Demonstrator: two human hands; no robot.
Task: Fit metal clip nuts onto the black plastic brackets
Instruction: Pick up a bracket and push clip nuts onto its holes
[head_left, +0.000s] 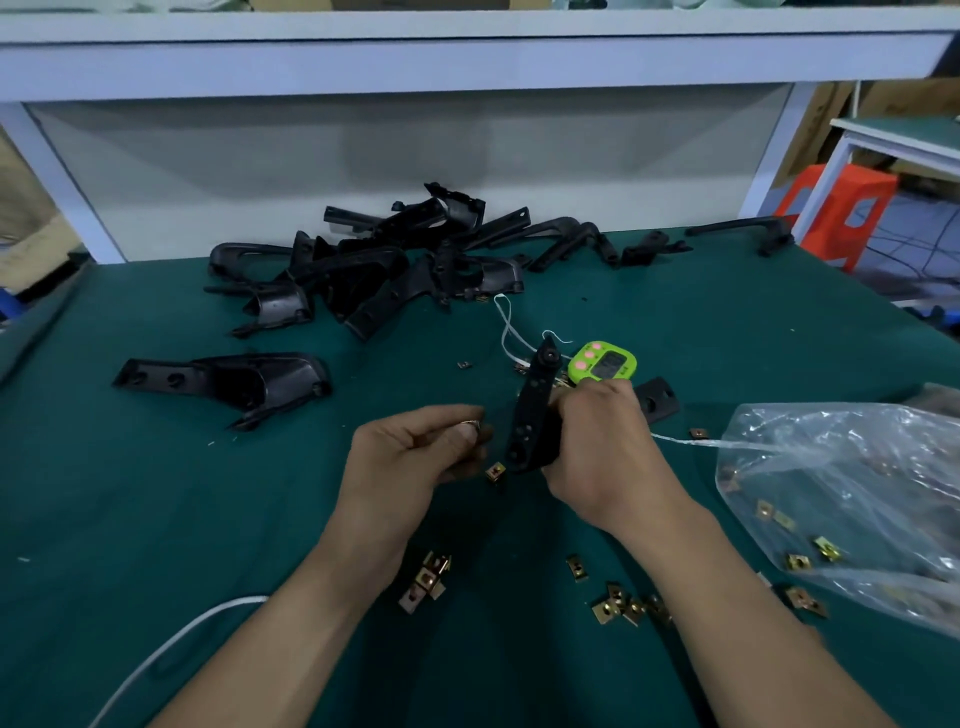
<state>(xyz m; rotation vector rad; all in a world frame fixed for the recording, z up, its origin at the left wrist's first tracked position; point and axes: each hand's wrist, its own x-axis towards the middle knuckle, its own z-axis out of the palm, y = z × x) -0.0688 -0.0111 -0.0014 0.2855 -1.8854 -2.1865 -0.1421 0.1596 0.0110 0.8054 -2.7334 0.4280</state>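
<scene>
Nearest, loose brass-coloured metal clip nuts (426, 579) lie on the green bench mat (156, 493) between the forearms. They are within easy reach of either hand, and a clear plastic bag (841, 499) on the right holds more.

Above them the left hand (415, 452) curls its fingers and pinches what looks like a single clip nut (470, 428) at the fingertips. The right hand (602, 447) is wrapped around a long black plastic bracket (535, 410). It holds the bracket steeply, with the holed lower end turned toward the left hand, probably to offer an edge for the nut to slide onto.

The pinched nut sits just beside that end, not yet on it. Another brass nut (496, 472) shows right at the bracket's foot, and I cannot tell whether it is fitted or lying on the mat.

Beyond are a lime-green digital timer (602, 361), a lone black bracket (223, 382) and a heap of black brackets (374, 260).
</scene>
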